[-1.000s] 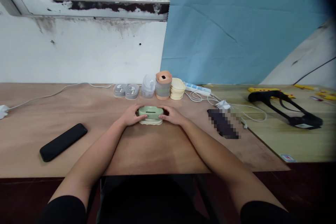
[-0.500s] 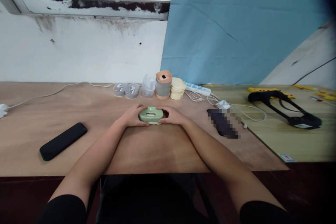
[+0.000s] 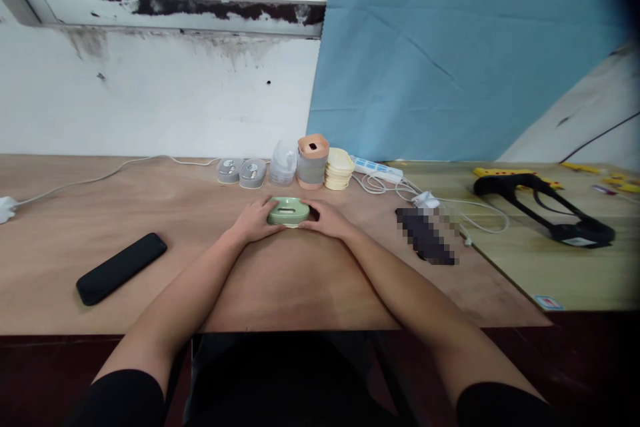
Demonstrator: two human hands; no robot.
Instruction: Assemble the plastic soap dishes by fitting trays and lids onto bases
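A light green oval plastic dish [image 3: 289, 210] with a slot in its middle and a pale rim underneath is held between my two hands, close above or on the table. My left hand [image 3: 256, 219] grips its left end, fingers curled behind and thumb at the front. On the opposite end my right hand [image 3: 327, 219] closes in the same way, with a dark gap between its finger and thumb. Behind the hands stand two grey oval boxes [image 3: 252, 173], a stack of clear plastic covers [image 3: 283, 163], a peach-and-grey stack [image 3: 312, 163] and a stack of cream pieces [image 3: 339, 169].
A black phone [image 3: 121, 269] lies at the left. A white power strip [image 3: 377, 169] with tangled cables is at the back right. Further right are a pixelated dark object [image 3: 425, 235] and a black frame-like headset [image 3: 545, 207]. The wooden table's [image 3: 300, 307] front edge is near my body.
Both hands have moved the green dish slightly away from me, toward the stacks at the back. Its pale lower rim shows less. The other things on the table have stayed in place.
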